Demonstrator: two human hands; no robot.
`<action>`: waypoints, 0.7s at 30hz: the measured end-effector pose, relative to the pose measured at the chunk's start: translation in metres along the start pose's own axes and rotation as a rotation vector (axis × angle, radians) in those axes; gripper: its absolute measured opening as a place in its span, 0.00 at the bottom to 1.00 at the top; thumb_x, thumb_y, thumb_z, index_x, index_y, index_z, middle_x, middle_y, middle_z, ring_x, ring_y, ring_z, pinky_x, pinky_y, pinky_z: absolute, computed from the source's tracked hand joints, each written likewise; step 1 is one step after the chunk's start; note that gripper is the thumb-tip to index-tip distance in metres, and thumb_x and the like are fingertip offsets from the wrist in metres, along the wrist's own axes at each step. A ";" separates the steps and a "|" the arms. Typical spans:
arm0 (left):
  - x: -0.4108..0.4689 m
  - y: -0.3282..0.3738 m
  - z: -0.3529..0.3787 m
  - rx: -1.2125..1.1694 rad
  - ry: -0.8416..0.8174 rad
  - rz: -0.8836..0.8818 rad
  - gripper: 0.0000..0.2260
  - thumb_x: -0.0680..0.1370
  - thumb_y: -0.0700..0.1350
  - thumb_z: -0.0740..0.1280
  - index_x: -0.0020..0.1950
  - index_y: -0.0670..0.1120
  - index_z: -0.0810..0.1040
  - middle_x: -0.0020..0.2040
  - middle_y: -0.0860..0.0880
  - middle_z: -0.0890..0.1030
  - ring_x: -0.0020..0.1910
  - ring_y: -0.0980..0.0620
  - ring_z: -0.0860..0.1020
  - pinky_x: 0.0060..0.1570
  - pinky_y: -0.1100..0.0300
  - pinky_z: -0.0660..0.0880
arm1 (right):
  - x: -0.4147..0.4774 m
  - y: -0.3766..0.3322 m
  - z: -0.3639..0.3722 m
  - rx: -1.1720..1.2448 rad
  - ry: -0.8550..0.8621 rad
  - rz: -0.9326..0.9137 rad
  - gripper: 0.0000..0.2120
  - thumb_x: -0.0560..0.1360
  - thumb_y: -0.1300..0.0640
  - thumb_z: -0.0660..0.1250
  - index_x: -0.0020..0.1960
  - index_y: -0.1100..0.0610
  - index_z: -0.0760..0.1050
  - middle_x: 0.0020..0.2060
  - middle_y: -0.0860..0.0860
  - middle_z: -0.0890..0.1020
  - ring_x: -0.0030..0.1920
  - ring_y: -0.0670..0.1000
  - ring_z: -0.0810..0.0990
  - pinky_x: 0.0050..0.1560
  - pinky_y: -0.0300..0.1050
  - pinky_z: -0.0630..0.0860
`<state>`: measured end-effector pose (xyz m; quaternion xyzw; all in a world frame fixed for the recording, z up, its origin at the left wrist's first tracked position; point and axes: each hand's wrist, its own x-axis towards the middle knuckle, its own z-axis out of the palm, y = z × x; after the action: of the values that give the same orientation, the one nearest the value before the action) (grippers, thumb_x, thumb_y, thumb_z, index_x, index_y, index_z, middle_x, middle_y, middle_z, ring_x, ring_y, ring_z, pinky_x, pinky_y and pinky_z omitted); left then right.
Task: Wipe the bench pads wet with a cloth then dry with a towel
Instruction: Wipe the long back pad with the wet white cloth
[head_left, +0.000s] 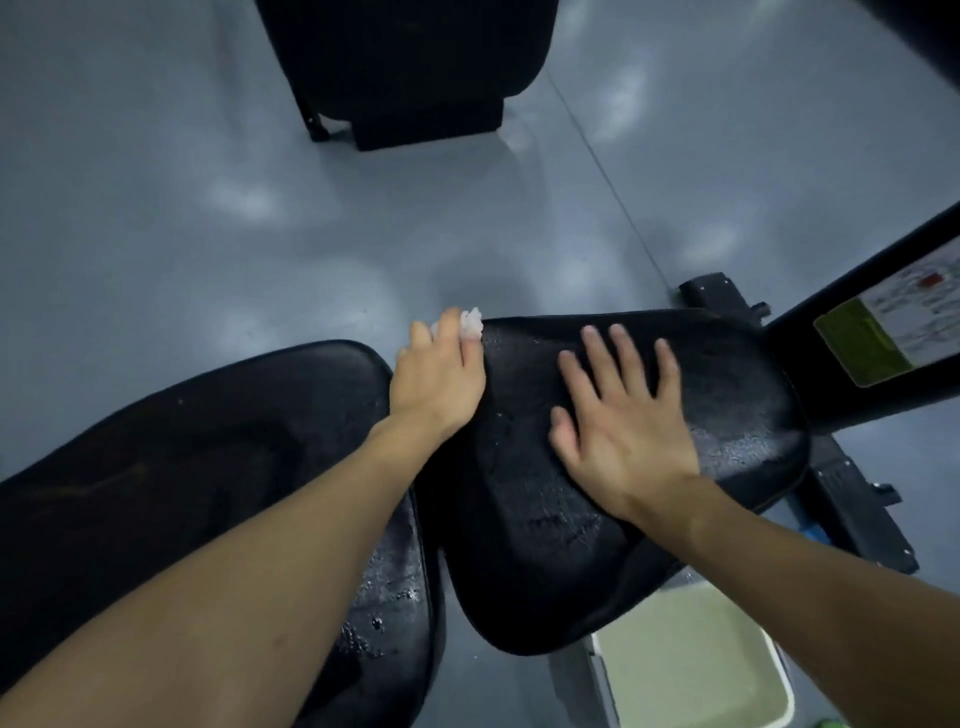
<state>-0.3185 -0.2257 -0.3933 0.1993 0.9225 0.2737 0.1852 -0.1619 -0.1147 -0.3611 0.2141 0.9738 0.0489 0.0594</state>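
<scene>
Nearest to us, low on the right, stood a white tub (691, 665) on the floor, partly tucked under the edge of the right pad (519, 545). On the other side our left forearm lay across the left pad (182, 467), a broad black cushion whose near right edge carried beads of water.

The right pad, just beside the left one, was black too, and its textured surface shone wet in patches. Our right hand (623, 426) lay flat on the middle of it, palm down, fingers straight and spread, grasping nothing. Our left hand (436, 374) sat at that pad's far left edge with its fingers curled down around the white cloth (471, 322). Only a crumpled tuft of the cloth showed past the fingertips, right against the pad's rim.

Beyond the pad to the right rose a black upright (831, 384) bearing a label (893, 327) of yellow-green and white, its print too blurred to read. A black metal bracket (711, 291) showed just behind the pad's far edge. The grey floor (208, 208) stretched away glossy, and at the far end stood another black padded piece (405, 62).
</scene>
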 end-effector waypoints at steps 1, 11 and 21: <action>-0.007 -0.001 0.003 0.023 0.033 0.001 0.20 0.84 0.53 0.51 0.75 0.51 0.63 0.64 0.39 0.70 0.59 0.32 0.72 0.63 0.45 0.67 | 0.003 0.000 0.001 -0.015 0.007 -0.080 0.32 0.79 0.42 0.46 0.76 0.57 0.67 0.78 0.60 0.63 0.78 0.63 0.56 0.73 0.72 0.50; -0.095 0.013 0.011 -0.070 0.064 -0.138 0.28 0.84 0.52 0.52 0.82 0.48 0.46 0.77 0.41 0.53 0.71 0.38 0.63 0.70 0.48 0.62 | 0.003 0.000 -0.005 -0.058 -0.070 -0.111 0.35 0.78 0.42 0.34 0.81 0.54 0.50 0.81 0.58 0.48 0.80 0.62 0.43 0.75 0.70 0.40; -0.118 0.038 -0.009 0.059 -0.066 -0.244 0.26 0.81 0.49 0.56 0.77 0.39 0.59 0.80 0.36 0.48 0.79 0.36 0.47 0.77 0.46 0.50 | -0.030 0.000 0.010 0.040 0.114 -0.281 0.29 0.79 0.46 0.49 0.74 0.58 0.69 0.77 0.60 0.64 0.78 0.62 0.59 0.74 0.70 0.52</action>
<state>-0.2121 -0.2553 -0.3371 0.0999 0.9409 0.2151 0.2416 -0.1340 -0.1269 -0.3686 0.0739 0.9967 0.0328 0.0062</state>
